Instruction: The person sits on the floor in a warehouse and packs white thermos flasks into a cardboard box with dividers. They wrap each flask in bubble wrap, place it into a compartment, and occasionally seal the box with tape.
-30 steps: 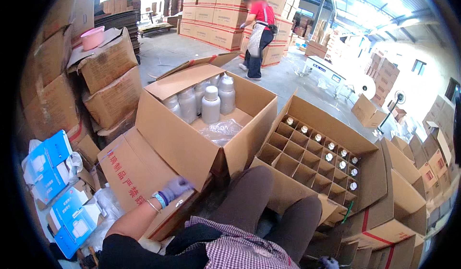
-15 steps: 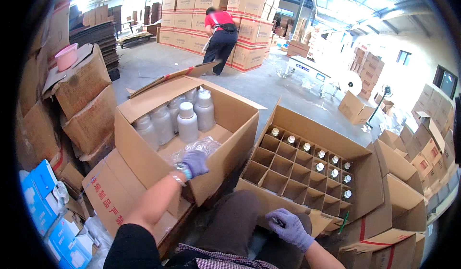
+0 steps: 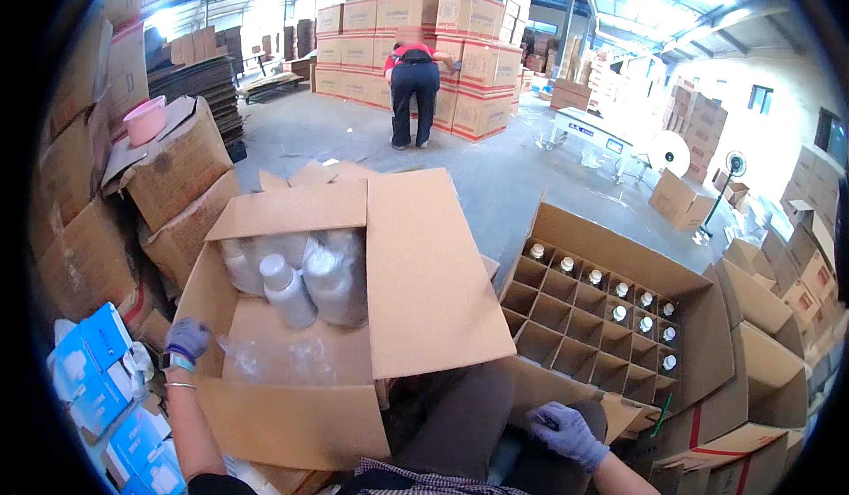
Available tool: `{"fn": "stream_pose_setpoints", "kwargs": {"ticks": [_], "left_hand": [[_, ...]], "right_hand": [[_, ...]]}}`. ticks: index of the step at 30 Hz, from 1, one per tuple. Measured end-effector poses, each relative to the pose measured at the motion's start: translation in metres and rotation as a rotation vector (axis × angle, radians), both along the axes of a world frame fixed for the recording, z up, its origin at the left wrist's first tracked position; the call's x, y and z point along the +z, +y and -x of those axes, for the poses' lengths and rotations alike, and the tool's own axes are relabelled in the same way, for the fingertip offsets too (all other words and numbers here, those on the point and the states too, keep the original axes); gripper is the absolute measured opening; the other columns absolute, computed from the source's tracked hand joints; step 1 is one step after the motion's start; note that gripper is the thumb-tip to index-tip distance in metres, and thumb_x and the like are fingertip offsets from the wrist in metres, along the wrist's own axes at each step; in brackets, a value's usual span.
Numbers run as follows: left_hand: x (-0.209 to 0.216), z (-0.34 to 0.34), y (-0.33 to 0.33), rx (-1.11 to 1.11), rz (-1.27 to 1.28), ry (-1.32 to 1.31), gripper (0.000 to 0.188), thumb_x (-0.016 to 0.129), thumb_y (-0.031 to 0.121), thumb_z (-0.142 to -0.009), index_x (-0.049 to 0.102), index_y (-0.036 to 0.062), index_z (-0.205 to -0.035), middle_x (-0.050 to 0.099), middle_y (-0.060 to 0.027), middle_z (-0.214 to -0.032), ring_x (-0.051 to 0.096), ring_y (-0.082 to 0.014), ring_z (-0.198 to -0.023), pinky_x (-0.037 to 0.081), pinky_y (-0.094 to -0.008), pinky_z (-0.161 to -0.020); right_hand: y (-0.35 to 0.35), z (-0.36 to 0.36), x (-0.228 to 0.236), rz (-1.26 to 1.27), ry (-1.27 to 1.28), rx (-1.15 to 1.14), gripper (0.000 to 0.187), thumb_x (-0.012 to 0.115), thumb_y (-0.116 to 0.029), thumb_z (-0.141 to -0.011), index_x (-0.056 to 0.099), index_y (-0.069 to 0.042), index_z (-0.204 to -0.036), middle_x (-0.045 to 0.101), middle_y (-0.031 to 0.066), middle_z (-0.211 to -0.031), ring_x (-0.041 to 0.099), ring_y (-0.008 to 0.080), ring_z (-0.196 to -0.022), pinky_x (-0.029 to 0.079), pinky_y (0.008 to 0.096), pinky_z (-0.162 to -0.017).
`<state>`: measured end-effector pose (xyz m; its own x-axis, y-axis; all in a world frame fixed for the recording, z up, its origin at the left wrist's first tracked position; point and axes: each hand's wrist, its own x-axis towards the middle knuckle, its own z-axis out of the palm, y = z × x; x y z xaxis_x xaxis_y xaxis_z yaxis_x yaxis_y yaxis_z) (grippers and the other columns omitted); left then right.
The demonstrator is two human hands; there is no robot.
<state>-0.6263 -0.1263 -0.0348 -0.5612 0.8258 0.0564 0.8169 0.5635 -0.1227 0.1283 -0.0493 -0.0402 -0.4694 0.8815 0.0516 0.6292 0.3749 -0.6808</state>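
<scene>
Ok, L hand [image 3: 187, 339] at box [image 3: 292, 417] edge; R hand [image 3: 568, 435] to its rt; can't tell grips; steady box lest bottles [image 3: 289, 292] tip

Open carton [image 3: 433, 274] is matt brown cardboard, dividers [image 3: 553, 311] same; bottles [image 3: 287, 292] look like smooth, low-sheen plastic, film [image 3: 314, 358] clear, glossy, crinkled. Gloves [image 3: 566, 433] are matt knit cloth. Basin [image 3: 146, 122] smooth plastic, floor [image 3: 318, 137] smooth, concrete-like.
</scene>
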Motion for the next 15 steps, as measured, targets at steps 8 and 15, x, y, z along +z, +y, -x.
{"fn": "stream_pose_setpoints", "kwargs": {"ticks": [8,15], "left_hand": [[-0.044,-0.293,0.160,-0.211,0.021,-1.163,0.074,0.068,0.066,-0.080,0.063,0.0067,-0.124,0.069,-0.0126,-0.117,0.066,-0.0284,-0.103,0.053,-0.0414,-0.089],[-0.104,-0.258,0.163,-0.402,-0.239,-1.520,0.057,0.080,0.045,-0.079,0.069,0.0026,-0.116,0.072,-0.0060,-0.098,0.067,-0.0194,-0.085,0.054,-0.0320,-0.078]], "right_hand": [[0.034,0.124,0.021,-0.386,0.042,-0.160,0.052,0.066,-0.022,-0.088,0.052,-0.002,-0.134,0.053,0.0271,-0.135,0.056,0.0426,-0.122,0.052,0.0447,-0.097],[0.075,0.223,-0.020,0.006,-0.555,-0.094,0.069,0.056,-0.028,-0.088,0.036,0.011,-0.141,0.042,0.0439,-0.139,0.060,0.0506,-0.116,0.047,0.0507,-0.102]]}}
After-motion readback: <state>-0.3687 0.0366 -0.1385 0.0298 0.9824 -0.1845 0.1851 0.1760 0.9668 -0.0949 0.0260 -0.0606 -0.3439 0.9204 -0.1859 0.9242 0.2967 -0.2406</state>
